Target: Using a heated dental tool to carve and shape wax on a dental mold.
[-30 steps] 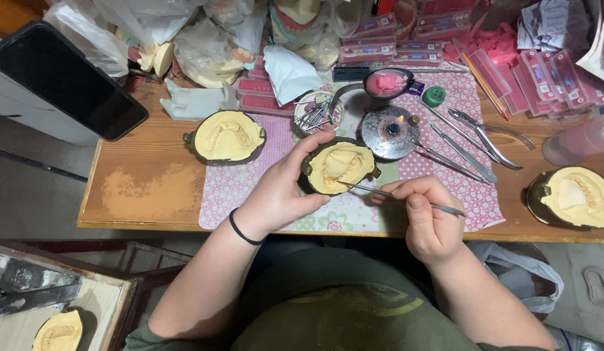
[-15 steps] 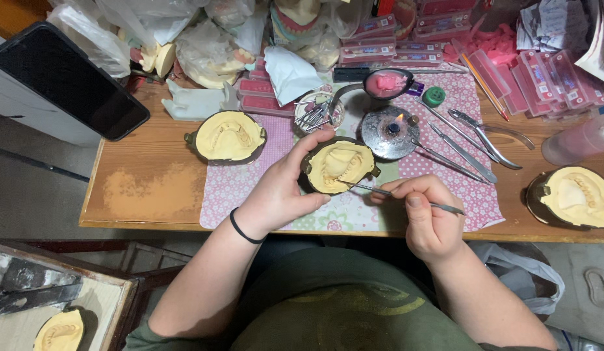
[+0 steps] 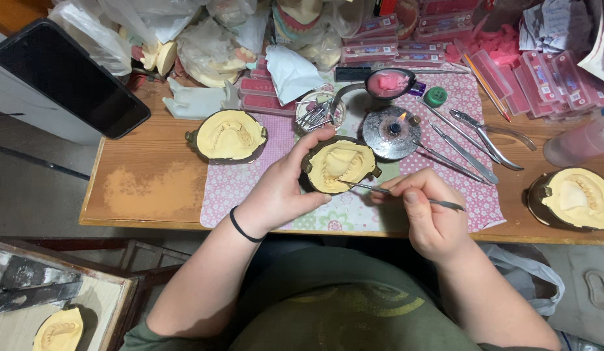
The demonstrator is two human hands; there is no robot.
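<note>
- Cluttered wooden surface (image 3: 152, 188), patterned mat.
- Left hand (image 3: 282, 188) cups the dental mould flask (image 3: 339, 166).
- Right hand (image 3: 432, 218) pinches a thin metal carver (image 3: 406, 195) (tip at ten o'clock, touching the mould).

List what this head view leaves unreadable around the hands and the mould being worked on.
- Tool tip: too small to tell if it touches the plaster in the mould.
- Left hand: palm hides the mould's near-left side.
- Right hand: fingers cover the tool's grip.
</note>
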